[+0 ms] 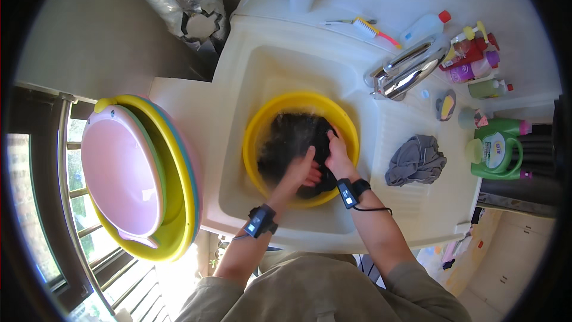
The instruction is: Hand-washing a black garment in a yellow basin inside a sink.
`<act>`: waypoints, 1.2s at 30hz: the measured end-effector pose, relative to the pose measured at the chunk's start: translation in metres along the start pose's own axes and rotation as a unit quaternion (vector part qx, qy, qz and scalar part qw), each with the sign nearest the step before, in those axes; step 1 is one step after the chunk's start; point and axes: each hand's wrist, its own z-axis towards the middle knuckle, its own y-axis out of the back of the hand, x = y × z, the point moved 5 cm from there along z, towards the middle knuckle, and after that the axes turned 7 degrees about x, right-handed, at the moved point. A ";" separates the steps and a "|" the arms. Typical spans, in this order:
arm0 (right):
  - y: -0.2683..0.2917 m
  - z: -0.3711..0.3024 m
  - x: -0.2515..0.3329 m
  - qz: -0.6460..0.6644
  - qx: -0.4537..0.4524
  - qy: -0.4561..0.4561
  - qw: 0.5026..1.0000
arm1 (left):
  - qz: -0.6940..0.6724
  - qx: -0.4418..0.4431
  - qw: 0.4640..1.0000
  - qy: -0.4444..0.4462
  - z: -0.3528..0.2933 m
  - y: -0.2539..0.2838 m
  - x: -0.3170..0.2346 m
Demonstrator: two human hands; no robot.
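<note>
A yellow basin (352, 120) stands in the white sink, holding cloudy water and a wet black cloth (296, 129). My right hand (339, 156) grips the cloth's right edge between thumb and fingers. Lower in the basin, my left hand (302, 171) is over the cloth with its thumb raised and its fingers apart; it seems to hold nothing. The cloth is bunched, so I cannot tell which garment it is. Each wrist wears a black strapped device.
The chrome faucet (411, 68) reaches in from the upper right. A crumpled grey cloth (416, 160) lies on the ribbed washboard. Bottles and a green detergent jug (499, 152) line the right side. Nested basins (122, 167) lean at the left; a brush (365, 27) lies on the back ledge.
</note>
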 end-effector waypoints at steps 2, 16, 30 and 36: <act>-0.044 -0.030 0.011 0.083 0.055 -0.081 0.992 | -0.382 0.197 0.894 0.125 -0.008 -0.024 0.014; -0.021 -0.077 0.074 -0.001 0.022 -0.113 0.993 | -0.580 -0.286 0.763 0.000 -0.037 0.023 0.011; 0.024 0.014 -0.012 -0.666 0.036 0.099 0.739 | -0.496 -0.236 0.835 -0.009 -0.050 0.006 0.034; -0.007 0.021 -0.033 -0.849 0.057 0.127 0.510 | -0.547 0.028 0.833 0.074 -0.015 -0.024 0.050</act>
